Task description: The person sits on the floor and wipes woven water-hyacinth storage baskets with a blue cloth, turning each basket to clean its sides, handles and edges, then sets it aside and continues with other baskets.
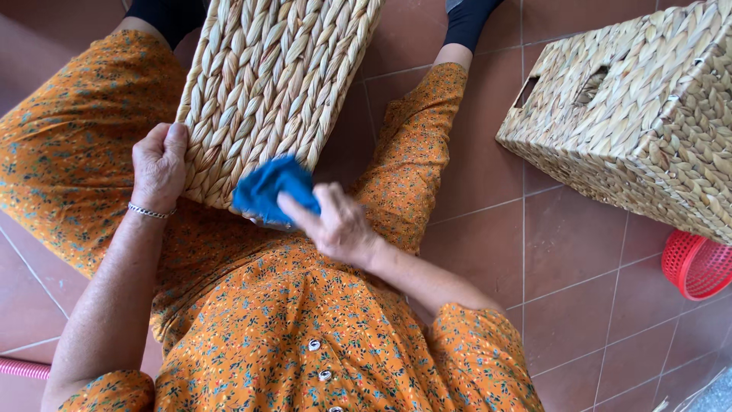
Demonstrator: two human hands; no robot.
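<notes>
A woven basket (267,84) of thick, pale, braided straw is laid across the lap, its plaited strands running in chevron rows. Its near left corner is clasped by the left hand (158,164), the fingers curled shut over the edge and the thumb pressed along the weave. A thin silver bracelet (150,211) is worn at that wrist.

A soft, crumpled blue cloth (271,187) is bunched under the fingertips of the right hand (335,223); the fingers are closed down onto it, and the cloth is pressed against the near lower edge of the basket, just beyond the fingertips. The two hands are seen near each other, with the basket's near rim between them.

Below both hands, an orange dress (305,320) of thin fabric with a small floral print and round white buttons is seen.

Well to the right of the right hand's fingers, a second woven basket (640,114) of the same braided straw, box-shaped with slot handles, is lying on reddish-brown floor tiles (488,252). Just beside it, a red plastic mesh basket (698,263) is partly shown.
</notes>
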